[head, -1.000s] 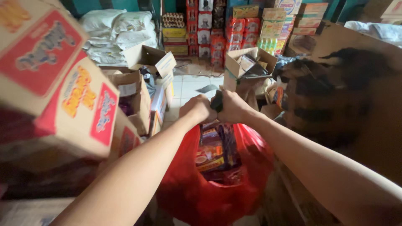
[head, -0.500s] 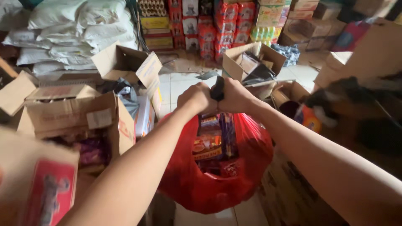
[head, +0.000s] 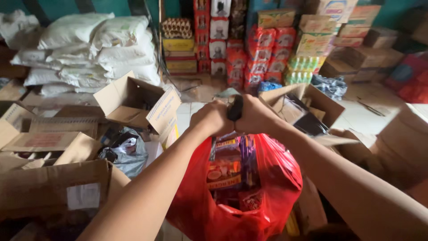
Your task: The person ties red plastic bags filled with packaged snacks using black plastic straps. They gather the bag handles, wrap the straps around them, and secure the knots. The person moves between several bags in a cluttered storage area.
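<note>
Red plastic bag [head: 249, 196], centre frame, soft and probably heavy with packets; best held at the gathered top, where left hand [head: 213, 118] and right hand [head: 255, 115] clench.

Both arms outstretched — left hand [head: 213, 117], right hand [head: 255, 115] fisted together.

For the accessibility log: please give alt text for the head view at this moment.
Both hands, left hand and right hand, grip the gathered top of a red plastic bag stuffed with snack packets. Open cardboard boxes, white sacks and stacked cartons surround it.
</note>
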